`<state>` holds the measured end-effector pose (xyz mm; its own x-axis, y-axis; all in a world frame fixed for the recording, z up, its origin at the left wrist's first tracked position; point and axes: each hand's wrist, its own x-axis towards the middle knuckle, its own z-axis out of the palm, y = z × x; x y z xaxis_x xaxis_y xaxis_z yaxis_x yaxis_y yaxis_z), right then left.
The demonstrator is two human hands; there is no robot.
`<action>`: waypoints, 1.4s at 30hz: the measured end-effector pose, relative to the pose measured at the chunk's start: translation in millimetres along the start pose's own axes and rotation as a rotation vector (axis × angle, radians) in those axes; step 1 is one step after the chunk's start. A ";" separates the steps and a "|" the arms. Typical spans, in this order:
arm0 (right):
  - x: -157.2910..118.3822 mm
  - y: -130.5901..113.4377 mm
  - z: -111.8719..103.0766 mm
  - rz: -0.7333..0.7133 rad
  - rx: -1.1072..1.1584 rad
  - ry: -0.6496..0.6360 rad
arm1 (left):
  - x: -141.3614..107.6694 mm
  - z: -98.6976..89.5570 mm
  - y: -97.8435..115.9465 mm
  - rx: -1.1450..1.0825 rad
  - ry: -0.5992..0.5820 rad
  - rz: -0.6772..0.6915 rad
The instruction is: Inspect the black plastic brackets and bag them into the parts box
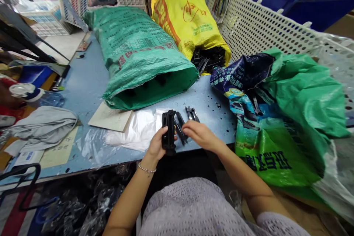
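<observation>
My left hand (157, 146) is wrapped round a long black plastic part (168, 131) with a slotted side, held upright above the front edge of the blue table. To its right, my right hand (200, 135) hovers with fingers stretched out and slightly bent, and nothing shows in it. Just beyond those fingertips lie slim black strips (180, 123), and a little farther back are black parts with metal pieces (191, 113). Whether the right fingertips touch a strip I cannot tell. White plastic film (135, 129) lies left of the held part.
A green woven sack (143, 51) gapes toward me. Behind it, a yellow sack (188, 18) spills black parts (208, 61). An open green and blue bag (273, 147) hangs at the right by a white perforated crate (265, 25). A grey cloth (45, 127) and bottle (35, 94) lie left.
</observation>
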<state>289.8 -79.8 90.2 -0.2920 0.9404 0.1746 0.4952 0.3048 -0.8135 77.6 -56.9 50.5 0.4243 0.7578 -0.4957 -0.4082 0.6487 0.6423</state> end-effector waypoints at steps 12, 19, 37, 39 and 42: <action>51.2 -2.4 31.8 -0.661 -0.697 -0.215 | 13.2 2.3 34.4 0.031 0.123 0.248; 72.1 10.8 42.7 -0.220 0.011 -0.295 | 3.7 -2.4 54.2 0.334 0.026 0.605; 59.8 9.1 56.7 0.118 0.442 0.024 | 45.8 15.4 69.6 -0.086 -0.259 0.154; 67.6 22.8 51.0 0.260 0.552 0.011 | 49.1 9.7 60.9 -0.038 -0.166 0.222; 75.6 33.9 37.8 0.387 0.702 -0.011 | 47.9 -4.3 47.2 0.124 -0.169 0.314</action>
<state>253.6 -4.0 54.8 -0.2148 0.9571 -0.1943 -0.0661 -0.2127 -0.9749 75.1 10.3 54.5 0.4256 0.8894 -0.1668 -0.4432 0.3657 0.8184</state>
